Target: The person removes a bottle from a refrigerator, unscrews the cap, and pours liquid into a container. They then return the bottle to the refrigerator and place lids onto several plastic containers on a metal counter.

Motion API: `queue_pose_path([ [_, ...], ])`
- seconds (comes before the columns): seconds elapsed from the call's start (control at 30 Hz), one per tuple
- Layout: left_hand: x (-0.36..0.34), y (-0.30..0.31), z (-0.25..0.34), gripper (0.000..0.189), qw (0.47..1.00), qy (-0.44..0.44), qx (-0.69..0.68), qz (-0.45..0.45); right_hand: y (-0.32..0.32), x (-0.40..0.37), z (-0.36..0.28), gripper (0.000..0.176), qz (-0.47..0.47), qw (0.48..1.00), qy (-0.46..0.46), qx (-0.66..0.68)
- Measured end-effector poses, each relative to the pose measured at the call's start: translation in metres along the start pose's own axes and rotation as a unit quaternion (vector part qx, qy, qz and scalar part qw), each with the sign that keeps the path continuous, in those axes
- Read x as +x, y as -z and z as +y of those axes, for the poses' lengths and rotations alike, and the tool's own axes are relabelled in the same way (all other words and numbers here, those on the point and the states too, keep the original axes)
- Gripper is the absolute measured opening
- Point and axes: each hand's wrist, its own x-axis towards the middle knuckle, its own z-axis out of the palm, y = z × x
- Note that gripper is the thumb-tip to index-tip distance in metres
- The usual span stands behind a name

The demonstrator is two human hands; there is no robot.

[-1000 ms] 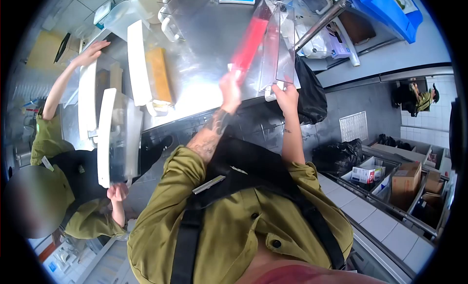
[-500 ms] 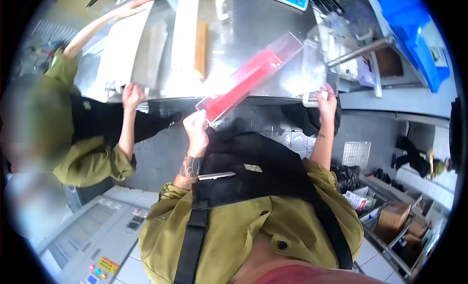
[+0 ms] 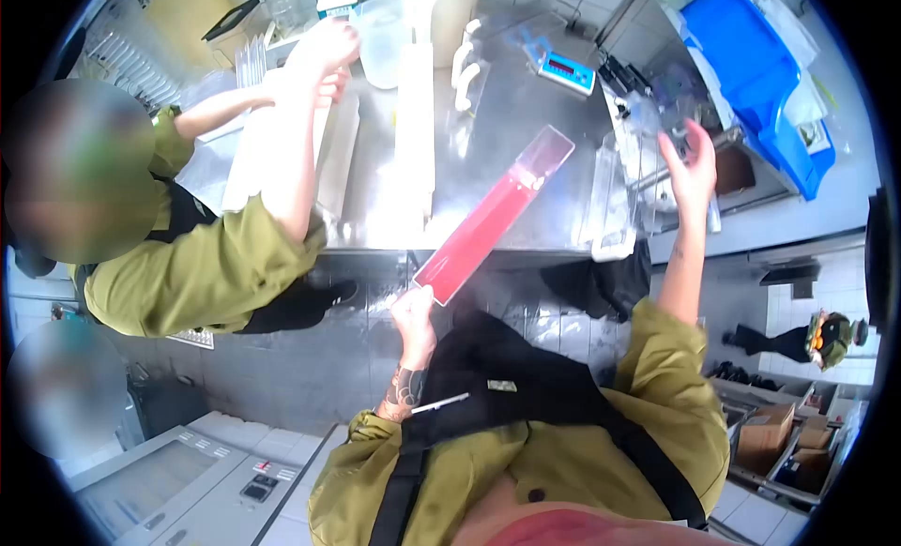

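Note:
My left hand point(image 3: 415, 321) is closed on the near end of a long clear plastic container point(image 3: 549, 157) with a red-pink filling point(image 3: 483, 229). The container slants away to the right, over the front edge of the steel table point(image 3: 488, 105). My right hand point(image 3: 693, 171) is raised at the right, fingers apart, with nothing seen in it. Close to it are a wire rack point(image 3: 652, 175) and another long clear container point(image 3: 608, 199) at the table's right end.
A blue digital scale point(image 3: 566, 72) stands at the back. Blue bins point(image 3: 751, 77) hang upper right. At the left, a co-worker's arms point(image 3: 314, 105) extend over long white boards. A translucent tub point(image 3: 380, 39) stands behind. A distant person point(image 3: 831, 335) is at the right.
My right hand has left the clear container at the table's right end and moved up and right, fingers opening. My left hand still holds the red-filled container. The co-worker's arms have shifted toward the back.

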Motion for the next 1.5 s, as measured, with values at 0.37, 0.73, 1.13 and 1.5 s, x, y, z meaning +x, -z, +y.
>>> queue_pose_path([
  [0.37, 0.046, -0.081, -0.024, 0.030, 0.998, -0.005, 0.037, 0.060, -0.366, 0.269, -0.075, 0.037, -0.165, 0.960, 0.224, -0.023],
  [0.73, 0.062, -0.123, -0.056, 0.019, 0.999, 0.037, 0.016, 0.033, -0.417, 0.363, -0.086, 0.033, -0.185, 0.954, 0.144, 0.184],
  [1.13, 0.062, -0.134, -0.045, 0.023, 0.979, 0.077, 0.071, -0.176, -0.438, 0.345, -0.067, 0.043, -0.409, 0.902, 0.128, 0.060],
  [1.5, 0.061, -0.135, -0.046, 0.024, 0.979, 0.072, 0.091, -0.165, -0.400, 0.252, -0.117, 0.061, -0.149, 0.986, 0.065, -0.029],
])
